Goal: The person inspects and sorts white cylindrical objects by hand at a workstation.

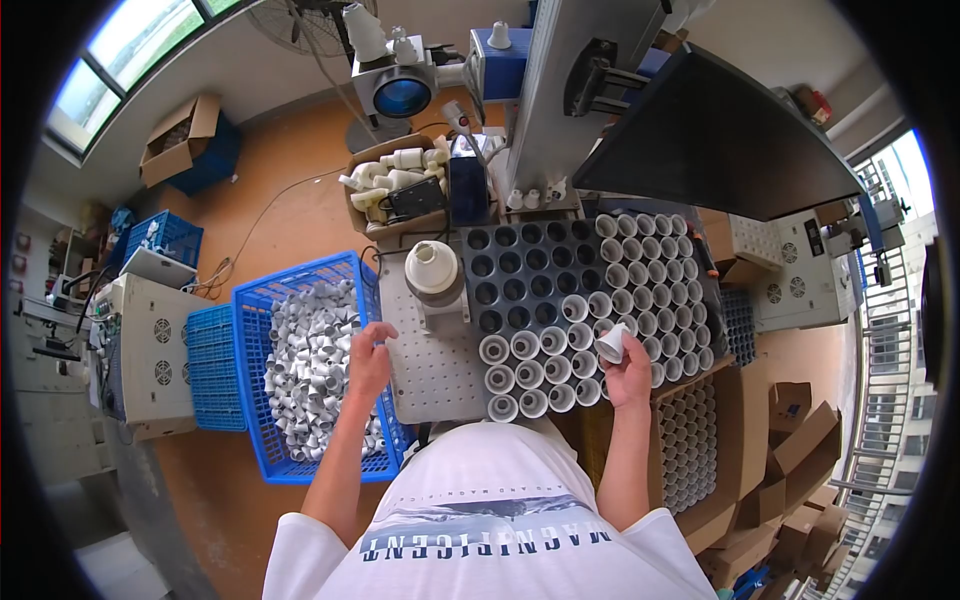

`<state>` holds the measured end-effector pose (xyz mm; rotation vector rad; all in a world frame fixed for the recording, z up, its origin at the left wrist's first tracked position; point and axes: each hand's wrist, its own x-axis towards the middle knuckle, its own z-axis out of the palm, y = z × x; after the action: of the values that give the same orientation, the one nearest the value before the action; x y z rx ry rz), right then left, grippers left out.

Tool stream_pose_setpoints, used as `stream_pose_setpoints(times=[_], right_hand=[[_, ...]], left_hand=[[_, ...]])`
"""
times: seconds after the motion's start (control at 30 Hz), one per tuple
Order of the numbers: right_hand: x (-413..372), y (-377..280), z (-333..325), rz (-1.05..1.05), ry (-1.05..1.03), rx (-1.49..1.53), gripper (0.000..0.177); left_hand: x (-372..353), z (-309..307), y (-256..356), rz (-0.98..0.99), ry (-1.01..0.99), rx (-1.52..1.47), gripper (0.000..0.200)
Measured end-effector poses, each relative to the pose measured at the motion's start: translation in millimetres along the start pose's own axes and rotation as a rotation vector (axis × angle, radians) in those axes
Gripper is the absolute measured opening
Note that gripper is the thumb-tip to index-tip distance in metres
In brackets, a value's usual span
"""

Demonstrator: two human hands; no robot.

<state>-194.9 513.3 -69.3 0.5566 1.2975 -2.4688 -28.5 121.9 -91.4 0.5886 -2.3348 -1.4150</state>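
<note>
My right hand (628, 374) grips a white tapered plastic cup (611, 345), tilted, above the black tray (545, 260). Rows of similar white cups (557, 370) stand open end up in the tray's front and right holes; round holes show at its back left. My left hand (370, 362) has loosely bent fingers with a gap between them and nothing visible in it. It is over the right side of a blue basket (246, 380) heaped with loose white cups (315, 370). Between my hands, a cream-coloured stepped cup (433, 266) sits on a fixture on the perforated metal plate (430, 375).
A laser-like head (402, 92) hangs behind the plate, and a black monitor (715, 135) juts over the tray's back right. Behind the plate stands a box of plastic parts (395, 180). Right of me, a cardboard box (740, 430) holds rows of cups.
</note>
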Motion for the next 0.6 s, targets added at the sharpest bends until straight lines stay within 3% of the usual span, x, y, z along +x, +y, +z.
stream_pose_setpoints(times=[0.3,0.6], right_hand=[[-4,-2,-3,0.007,-0.019,-0.003,0.027],[-9,-8,-5,-0.005,-0.043,-0.016,0.024]], left_hand=[[82,-20,77,0.237,0.257,-0.141,0.041],[110,-7,117,0.278,0.201,-0.216,0.043]])
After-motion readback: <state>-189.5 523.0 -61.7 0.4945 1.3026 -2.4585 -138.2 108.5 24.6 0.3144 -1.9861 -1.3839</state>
